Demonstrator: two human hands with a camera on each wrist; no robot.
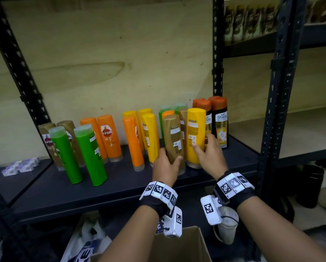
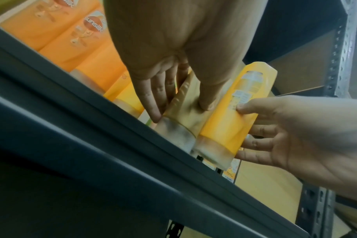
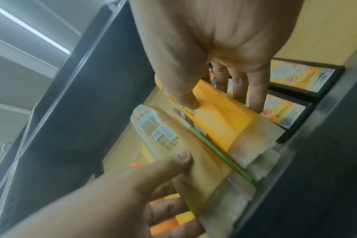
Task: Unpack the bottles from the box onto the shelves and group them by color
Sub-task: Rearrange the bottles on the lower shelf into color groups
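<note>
On the dark shelf (image 1: 120, 188) my left hand (image 1: 166, 163) grips a gold-brown bottle (image 1: 173, 137) low on its body, thumb on the front and fingers behind. Beside it my right hand (image 1: 208, 154) holds a yellow bottle (image 1: 195, 133), thumb on its label side. Both bottles stand cap-down and touch each other, as the left wrist view shows with the gold-brown bottle (image 2: 181, 116) and the yellow bottle (image 2: 230, 119). In the right wrist view the yellow bottle (image 3: 220, 116) and the gold-brown bottle (image 3: 173, 145) sit at the shelf's front edge.
Left along the shelf stand yellow bottles (image 1: 150, 133), orange bottles (image 1: 109, 137), green bottles (image 1: 88, 154) and brown ones (image 1: 46, 140). Black orange-capped bottles (image 1: 220, 121) stand at the right post (image 1: 272, 110). The open cardboard box (image 1: 179, 246) sits below my wrists.
</note>
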